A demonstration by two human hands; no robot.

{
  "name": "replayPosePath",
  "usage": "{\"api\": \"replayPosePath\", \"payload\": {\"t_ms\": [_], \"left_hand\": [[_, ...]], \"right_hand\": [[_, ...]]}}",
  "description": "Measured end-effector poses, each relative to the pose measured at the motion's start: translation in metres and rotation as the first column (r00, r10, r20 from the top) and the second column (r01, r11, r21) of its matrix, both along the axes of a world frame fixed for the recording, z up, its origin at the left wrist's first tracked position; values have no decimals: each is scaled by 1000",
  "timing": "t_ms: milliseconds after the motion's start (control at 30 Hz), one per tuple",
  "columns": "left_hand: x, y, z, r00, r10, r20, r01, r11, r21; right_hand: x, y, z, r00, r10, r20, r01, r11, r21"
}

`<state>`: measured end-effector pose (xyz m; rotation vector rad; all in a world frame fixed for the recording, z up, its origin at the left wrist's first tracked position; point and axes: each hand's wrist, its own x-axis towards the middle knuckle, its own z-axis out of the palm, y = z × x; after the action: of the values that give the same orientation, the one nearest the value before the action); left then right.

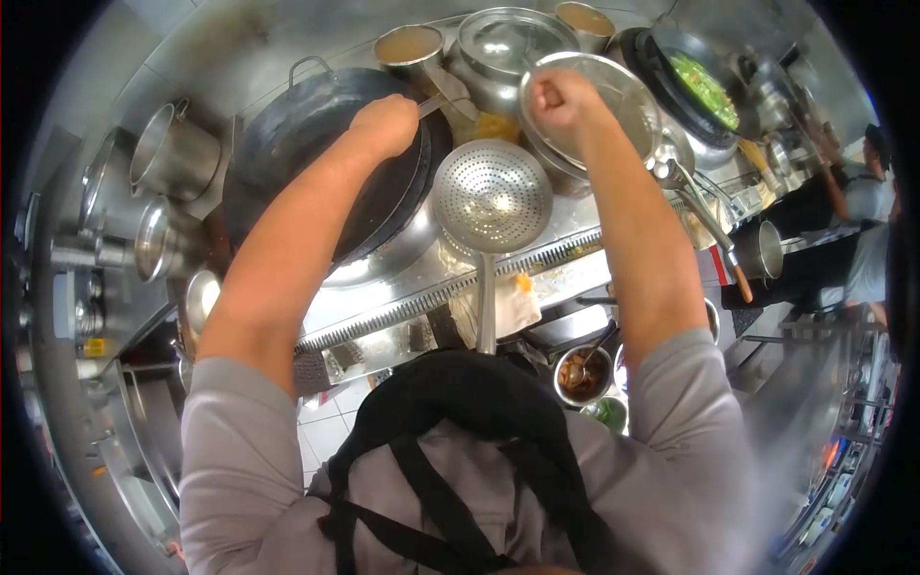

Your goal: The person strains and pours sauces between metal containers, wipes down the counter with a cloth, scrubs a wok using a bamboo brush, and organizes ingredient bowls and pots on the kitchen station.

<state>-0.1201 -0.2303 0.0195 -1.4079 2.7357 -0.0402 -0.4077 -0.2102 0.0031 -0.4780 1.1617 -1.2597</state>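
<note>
Utensil (433, 104) by the wok's (383, 216) right rim, clasped firmly in the left hand (385, 126) | right hand (563, 96), curled above a pot (628, 110), hold unclear from here | second wok (655, 81) already bears greens (704, 91); work looks mid-course, remainder untold

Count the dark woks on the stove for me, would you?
2 that I can see: a large dark wok beneath and beside the left hand, and another wok at the upper right, with green food inside. More may be hidden.
</note>
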Motion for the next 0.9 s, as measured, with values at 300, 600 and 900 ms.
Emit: {"api": "replayPosePath", "payload": {"t_ms": [300,600,900], "left_hand": [[-23,-74,-34,998,-59,-5,59,997,44],[-32,-76,8,984,-170,49,159,972,174],[7,-82,57,965,-262,-22,263,964,33]], "right_hand": [[-4,71,44,918,83,387,-61,996,-68],[55,179,10,840,-13,-543,-95,981,-170],[120,408,-100,511,-120,-851,-71,981,-181]]}}
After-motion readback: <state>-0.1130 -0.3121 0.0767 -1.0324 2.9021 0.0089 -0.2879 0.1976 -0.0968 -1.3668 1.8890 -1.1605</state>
